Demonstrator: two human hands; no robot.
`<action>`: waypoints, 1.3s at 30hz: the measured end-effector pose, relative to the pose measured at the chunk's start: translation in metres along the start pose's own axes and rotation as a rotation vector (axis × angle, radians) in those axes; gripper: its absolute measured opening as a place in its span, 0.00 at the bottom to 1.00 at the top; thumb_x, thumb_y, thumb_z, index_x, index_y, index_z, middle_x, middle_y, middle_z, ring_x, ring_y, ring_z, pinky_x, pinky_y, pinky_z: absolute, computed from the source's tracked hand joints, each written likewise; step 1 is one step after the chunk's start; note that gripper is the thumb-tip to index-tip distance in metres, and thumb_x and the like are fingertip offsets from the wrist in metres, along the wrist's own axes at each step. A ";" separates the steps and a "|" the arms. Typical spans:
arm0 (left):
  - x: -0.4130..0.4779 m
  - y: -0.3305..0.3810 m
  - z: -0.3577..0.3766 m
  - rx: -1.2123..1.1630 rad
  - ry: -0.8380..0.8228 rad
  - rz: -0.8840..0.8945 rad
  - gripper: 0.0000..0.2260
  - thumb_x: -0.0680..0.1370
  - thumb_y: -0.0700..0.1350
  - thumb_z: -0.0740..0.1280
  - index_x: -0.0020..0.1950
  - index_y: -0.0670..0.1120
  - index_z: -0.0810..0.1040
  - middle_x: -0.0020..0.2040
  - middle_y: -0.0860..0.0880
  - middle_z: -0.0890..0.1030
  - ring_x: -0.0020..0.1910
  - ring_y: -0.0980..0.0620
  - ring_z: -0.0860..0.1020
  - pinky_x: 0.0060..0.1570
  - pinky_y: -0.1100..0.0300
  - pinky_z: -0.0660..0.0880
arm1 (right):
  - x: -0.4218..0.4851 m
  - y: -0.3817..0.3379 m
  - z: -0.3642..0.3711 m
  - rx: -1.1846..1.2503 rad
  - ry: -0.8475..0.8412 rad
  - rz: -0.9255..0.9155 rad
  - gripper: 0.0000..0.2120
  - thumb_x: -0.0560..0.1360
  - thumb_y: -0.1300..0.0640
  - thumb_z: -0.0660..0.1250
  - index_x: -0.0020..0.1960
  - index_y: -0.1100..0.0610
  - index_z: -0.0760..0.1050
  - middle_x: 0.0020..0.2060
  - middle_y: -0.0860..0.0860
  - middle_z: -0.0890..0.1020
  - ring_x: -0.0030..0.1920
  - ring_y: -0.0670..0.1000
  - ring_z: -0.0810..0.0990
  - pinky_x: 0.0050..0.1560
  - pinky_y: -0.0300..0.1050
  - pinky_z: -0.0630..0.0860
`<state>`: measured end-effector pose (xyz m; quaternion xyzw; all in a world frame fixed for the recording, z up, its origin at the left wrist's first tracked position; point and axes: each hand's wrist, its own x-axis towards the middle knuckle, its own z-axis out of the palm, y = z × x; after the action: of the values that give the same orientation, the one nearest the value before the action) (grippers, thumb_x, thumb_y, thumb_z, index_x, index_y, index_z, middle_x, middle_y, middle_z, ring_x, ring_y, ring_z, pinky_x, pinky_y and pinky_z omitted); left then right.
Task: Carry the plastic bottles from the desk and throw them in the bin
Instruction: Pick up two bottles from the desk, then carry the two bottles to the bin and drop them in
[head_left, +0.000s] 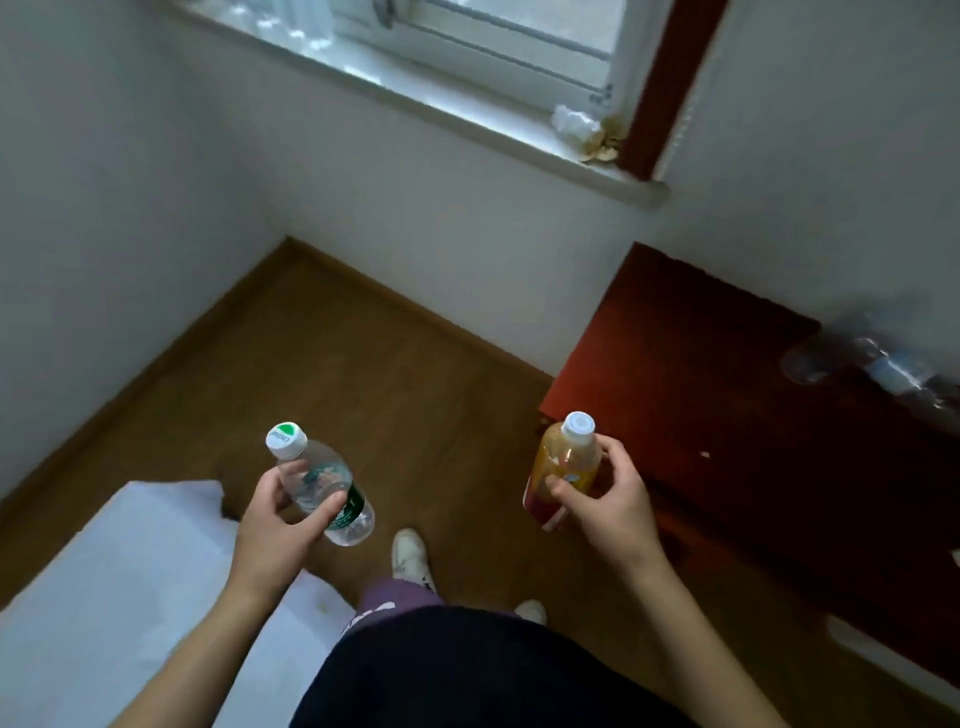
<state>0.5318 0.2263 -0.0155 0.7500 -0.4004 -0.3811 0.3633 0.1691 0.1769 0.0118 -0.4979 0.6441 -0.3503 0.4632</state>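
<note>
Holding one bottle in each of the two hands, the person stands on the wooden floor (363, 338) between a white bed (130, 597) and the dark red bench (701, 389). The left hand (270, 525) is wrapped around the middle of a clear water bottle (324, 483) with a white and green cap. The bottle leans, cap up and away from the body. The right hand (608, 499) is wrapped around an orange drink bottle (563, 467) with a white cap, thumb in front and fingers behind. That bottle is nearly upright.

Both bottles are up in the air, off the bench. More clear bottles (872, 364) lie on the bench at the far right, but they are blurry. No bin can be seen here, so the carrying is likely only partly done.

The bottles look thin and light. The clear one looks empty, so it may squash and crackle if squeezed hard. The plastic is smooth and could slip, so a grip round the middle, where the label is, seems best. The orange one looks like it may have drink left inside, so it may be a bit heavier. Neither would break if dropped, but they would roll away.
</note>
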 end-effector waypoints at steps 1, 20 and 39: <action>-0.001 -0.010 -0.017 -0.001 0.052 -0.036 0.21 0.70 0.51 0.80 0.59 0.61 0.76 0.57 0.60 0.81 0.57 0.61 0.80 0.55 0.54 0.77 | 0.013 -0.011 0.017 -0.024 -0.053 -0.034 0.25 0.68 0.57 0.79 0.62 0.49 0.76 0.53 0.43 0.82 0.54 0.36 0.79 0.47 0.26 0.74; 0.147 -0.082 -0.218 -0.054 0.309 -0.285 0.23 0.73 0.58 0.75 0.64 0.61 0.71 0.60 0.57 0.77 0.59 0.55 0.75 0.47 0.61 0.76 | 0.184 -0.134 0.273 -0.270 -0.377 -0.163 0.21 0.68 0.51 0.79 0.56 0.38 0.74 0.51 0.38 0.83 0.53 0.33 0.79 0.49 0.35 0.74; 0.276 -0.090 -0.326 -0.294 0.927 -0.674 0.20 0.68 0.59 0.79 0.55 0.69 0.74 0.54 0.63 0.81 0.55 0.57 0.79 0.52 0.55 0.76 | 0.378 -0.335 0.659 -0.439 -1.139 -0.458 0.29 0.67 0.49 0.79 0.64 0.45 0.72 0.56 0.41 0.81 0.57 0.41 0.80 0.57 0.42 0.77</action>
<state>0.9497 0.0998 -0.0245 0.8659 0.1177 -0.1595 0.4593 0.8699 -0.2686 0.0096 -0.8134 0.2319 0.0185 0.5332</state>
